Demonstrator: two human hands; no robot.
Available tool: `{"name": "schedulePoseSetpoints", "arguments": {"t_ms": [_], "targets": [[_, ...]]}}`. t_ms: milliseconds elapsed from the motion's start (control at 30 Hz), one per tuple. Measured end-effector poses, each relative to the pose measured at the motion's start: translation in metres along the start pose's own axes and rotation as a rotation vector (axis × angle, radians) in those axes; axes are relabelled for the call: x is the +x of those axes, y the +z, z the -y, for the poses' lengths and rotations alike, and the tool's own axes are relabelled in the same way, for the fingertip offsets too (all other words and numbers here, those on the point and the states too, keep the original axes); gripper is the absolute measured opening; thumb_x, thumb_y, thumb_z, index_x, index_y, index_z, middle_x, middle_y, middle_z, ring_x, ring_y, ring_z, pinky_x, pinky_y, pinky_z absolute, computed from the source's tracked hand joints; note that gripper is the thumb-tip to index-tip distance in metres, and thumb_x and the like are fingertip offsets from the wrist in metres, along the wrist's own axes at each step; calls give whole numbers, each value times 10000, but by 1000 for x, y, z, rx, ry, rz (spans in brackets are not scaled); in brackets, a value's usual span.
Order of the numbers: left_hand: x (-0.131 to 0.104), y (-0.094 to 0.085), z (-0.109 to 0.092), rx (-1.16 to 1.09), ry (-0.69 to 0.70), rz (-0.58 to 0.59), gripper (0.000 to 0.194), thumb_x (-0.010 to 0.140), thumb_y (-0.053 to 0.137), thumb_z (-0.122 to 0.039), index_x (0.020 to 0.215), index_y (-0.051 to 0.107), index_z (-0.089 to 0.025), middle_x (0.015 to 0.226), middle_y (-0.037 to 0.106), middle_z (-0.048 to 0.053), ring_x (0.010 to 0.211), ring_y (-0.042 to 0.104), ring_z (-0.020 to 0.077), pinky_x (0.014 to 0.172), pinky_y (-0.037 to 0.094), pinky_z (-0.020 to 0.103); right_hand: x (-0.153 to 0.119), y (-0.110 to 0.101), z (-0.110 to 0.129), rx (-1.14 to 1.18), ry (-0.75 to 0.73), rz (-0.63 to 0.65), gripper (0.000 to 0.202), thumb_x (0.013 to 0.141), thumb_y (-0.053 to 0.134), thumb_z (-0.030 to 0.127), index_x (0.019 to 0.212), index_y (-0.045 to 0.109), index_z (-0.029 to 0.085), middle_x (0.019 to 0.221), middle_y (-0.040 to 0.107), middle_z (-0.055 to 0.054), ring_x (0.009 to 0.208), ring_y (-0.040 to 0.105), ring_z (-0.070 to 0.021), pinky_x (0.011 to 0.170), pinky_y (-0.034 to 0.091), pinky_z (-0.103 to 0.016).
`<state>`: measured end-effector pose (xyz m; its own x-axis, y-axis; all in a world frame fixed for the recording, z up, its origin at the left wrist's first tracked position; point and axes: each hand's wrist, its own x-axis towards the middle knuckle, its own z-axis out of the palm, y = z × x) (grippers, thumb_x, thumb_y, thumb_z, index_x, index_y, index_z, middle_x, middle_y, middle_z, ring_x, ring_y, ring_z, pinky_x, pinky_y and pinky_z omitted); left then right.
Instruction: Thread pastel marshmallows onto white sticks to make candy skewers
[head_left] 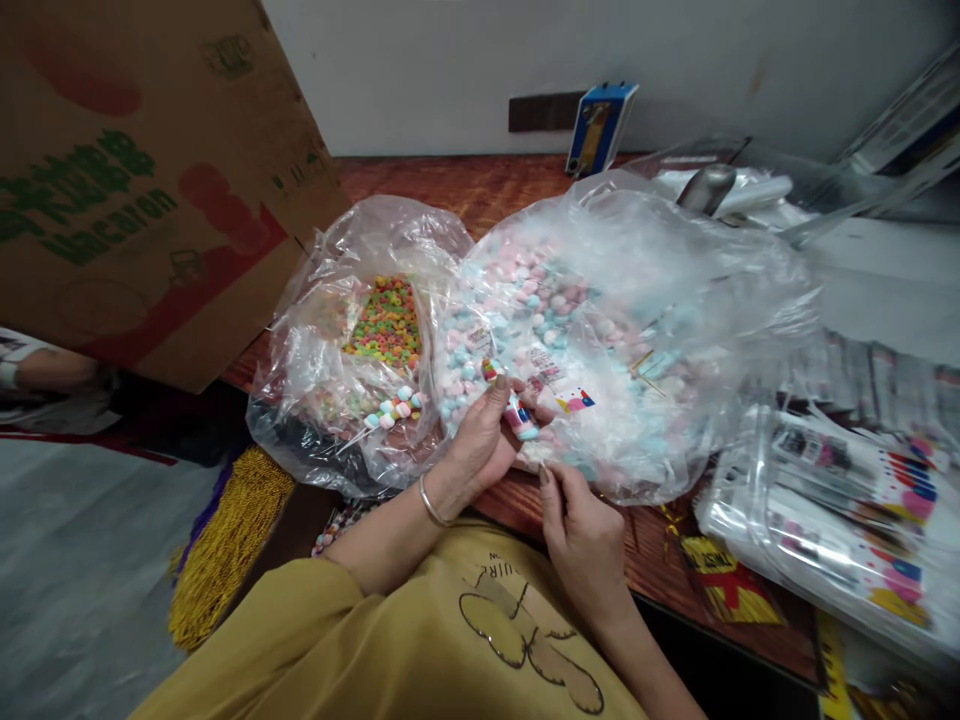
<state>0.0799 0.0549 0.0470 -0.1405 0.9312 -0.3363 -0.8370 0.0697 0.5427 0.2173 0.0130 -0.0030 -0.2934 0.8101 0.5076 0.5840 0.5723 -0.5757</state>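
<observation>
A small printed candy pack (519, 416) with colourful candy at its top end lies in my left hand (484, 435), whose thumb and fingers close round it. My right hand (585, 525) is just below and to the right, with thumb and index finger pinched near the pack's lower end; what they hold is too small to make out. Beyond both hands spreads a large clear bag of pink, blue and white candies (555, 285). To its left, an open clear bag (289, 400) holds small colourful rings (386, 325). Sticks of pastel candies (394, 410) rest on that bag.
A large cardboard box (150, 200) stands at the left. Stacked printed plastic sleeves (825, 530) lie at the right, beside a yellow and red packet (727, 585). A blue device (600, 130) stands by the wall. Another person's arm (56, 370) shows at the far left.
</observation>
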Motion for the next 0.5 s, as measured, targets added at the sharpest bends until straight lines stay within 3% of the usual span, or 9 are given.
{"name": "schedulePoseSetpoints", "arguments": {"t_ms": [167, 267, 400, 500], "targets": [[-9, -3, 21, 77, -50, 49, 468, 674, 920, -482, 856, 626, -167, 674, 626, -12, 869, 737, 227, 877, 569, 366, 3, 7, 3, 112, 113, -19, 236, 1069, 466, 284, 964, 655, 189, 770, 732, -41, 591, 662, -169, 575, 446, -261], [-10, -5, 25, 95, -85, 94, 486, 685, 911, -494, 929, 657, -161, 797, 710, 45, 962, 741, 259, 885, 570, 370, 8, 6, 3, 215, 178, -38, 208, 1060, 477, 275, 981, 649, 189, 802, 726, -33, 634, 664, -164, 601, 462, -254], [1, -5, 6, -1, -8, 54, 482, 772, 854, -484, 1096, 670, -178, 1019, 750, 83, 978, 731, 228, 874, 576, 352, 6, -4, 3, 311, 203, 23, 187, 1048, 488, 258, 958, 640, 194, 717, 651, 18, 582, 607, -133, 575, 446, -230], [7, -3, -12, -41, 45, 31, 407, 807, 847, -361, 1132, 674, -189, 884, 712, 14, 801, 702, 143, 805, 568, 287, 1, -8, 3, 361, 203, 86, 203, 1053, 483, 261, 928, 632, 201, 704, 639, 25, 585, 594, -127, 579, 455, -217]]}}
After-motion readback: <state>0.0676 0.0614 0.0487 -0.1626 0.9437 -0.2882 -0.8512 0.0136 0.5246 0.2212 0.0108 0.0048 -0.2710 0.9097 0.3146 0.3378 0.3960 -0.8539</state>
